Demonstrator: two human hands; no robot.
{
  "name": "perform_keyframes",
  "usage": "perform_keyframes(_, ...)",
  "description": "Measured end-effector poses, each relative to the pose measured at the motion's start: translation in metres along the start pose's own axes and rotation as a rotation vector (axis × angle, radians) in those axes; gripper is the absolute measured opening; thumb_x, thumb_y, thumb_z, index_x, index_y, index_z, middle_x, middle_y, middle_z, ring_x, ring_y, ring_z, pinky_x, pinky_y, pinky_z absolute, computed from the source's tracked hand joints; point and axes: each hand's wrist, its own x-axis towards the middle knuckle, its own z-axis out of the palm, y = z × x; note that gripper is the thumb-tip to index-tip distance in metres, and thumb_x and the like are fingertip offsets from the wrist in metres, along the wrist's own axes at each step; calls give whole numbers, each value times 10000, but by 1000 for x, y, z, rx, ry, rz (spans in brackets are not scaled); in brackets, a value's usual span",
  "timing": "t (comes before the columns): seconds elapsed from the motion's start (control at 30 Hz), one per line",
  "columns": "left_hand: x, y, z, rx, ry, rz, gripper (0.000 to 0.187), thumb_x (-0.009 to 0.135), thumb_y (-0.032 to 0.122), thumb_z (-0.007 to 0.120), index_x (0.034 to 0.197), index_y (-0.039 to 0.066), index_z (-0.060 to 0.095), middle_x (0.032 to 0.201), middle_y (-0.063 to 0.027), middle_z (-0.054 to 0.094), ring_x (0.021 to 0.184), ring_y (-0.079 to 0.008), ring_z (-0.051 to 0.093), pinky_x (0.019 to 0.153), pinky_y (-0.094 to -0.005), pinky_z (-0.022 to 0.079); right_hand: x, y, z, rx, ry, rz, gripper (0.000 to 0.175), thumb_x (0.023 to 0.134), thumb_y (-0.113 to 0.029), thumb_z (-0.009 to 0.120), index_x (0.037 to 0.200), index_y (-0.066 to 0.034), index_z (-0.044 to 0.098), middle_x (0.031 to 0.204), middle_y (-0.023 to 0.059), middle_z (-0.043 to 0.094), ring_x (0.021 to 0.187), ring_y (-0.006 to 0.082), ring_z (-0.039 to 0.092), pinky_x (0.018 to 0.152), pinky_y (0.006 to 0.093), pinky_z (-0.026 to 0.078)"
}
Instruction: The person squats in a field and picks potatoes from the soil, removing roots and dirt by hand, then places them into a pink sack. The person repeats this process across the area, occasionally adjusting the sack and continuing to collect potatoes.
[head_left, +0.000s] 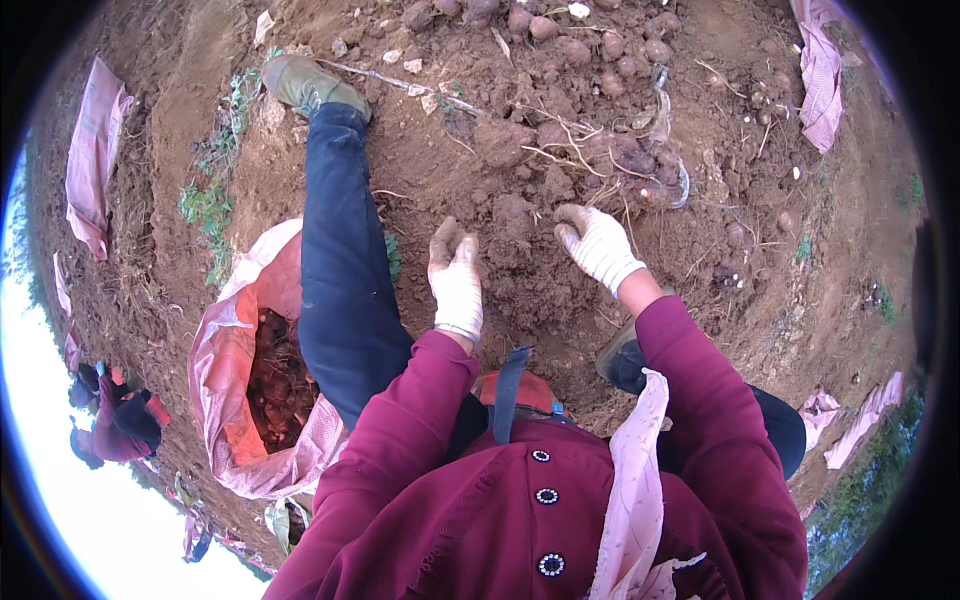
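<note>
My left hand (456, 281), in a white knit glove with soiled fingertips, hovers over loose brown soil (525, 300). Its thumb and fingers are a little apart, and I see nothing between them. My right hand (600, 244) wears a similar glove and reaches in from the right, fingers curved and parted from the thumb, nothing visible in them. Just beyond the hands lie clods and thin pale roots (574, 146). Round, soil-covered tubers (544, 28) are heaped farther out. Beside my left leg stands a pink woven sack (217, 360), its mouth gaping around reddish-brown tubers (281, 390).
My left leg (341, 247) stretches forward between the sack and my hands. Pink sacks lie flat at the far left (94, 157) and upper right (821, 82). Green weeds (208, 206) grow beyond the open sack. Another person (120, 420) is bent over at the left.
</note>
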Motion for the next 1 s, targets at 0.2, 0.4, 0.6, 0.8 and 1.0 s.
perform_keyframes(0.2,-62,61,-16,-94,-187,-20,445,956,207,629,1343,14,523,1220,-103,629,1116,-167,594,948,-317,467,60,-27,55,-197,-358,-8,594,817,-452,711,1296,-121,591,1358,242,514,1090,394,631,952,430,513)
perform_keyframes(0.4,-54,35,-23,-150,-120,-173,340,952,171,622,1263,37,584,1091,-73,672,1006,-172,643,831,-303,509,47,1,61,105,-186,194,614,729,-340,807,1213,-15,615,1208,238,599,1030,338,657,923,402,525)
perform_keyframes(0.6,-32,20,-10,-217,-73,-71,331,956,201,620,1260,73,590,1067,-46,667,947,-150,637,838,-333,527,5,-11,-24,1105,43,125,322,882,-24,694,1183,5,581,975,56,690,891,127,653,827,266,536)
perform_keyframes(0.8,-39,26,-18,-84,-30,32,391,954,232,632,1316,99,568,1117,-17,656,934,-101,604,796,-293,480,-15,-25,-21,85,-361,-13,412,919,-351,641,1198,-47,636,1163,199,669,1074,340,647,940,402,496)
perform_keyframes(1.0,-36,34,-7,-119,-214,-27,375,963,219,628,1288,42,568,1132,-46,657,1002,-119,607,864,-272,484,58,-20,-2,-40,-12,-156,370,862,-219,678,1187,-45,640,1116,211,658,1050,382,628,918,425,507)
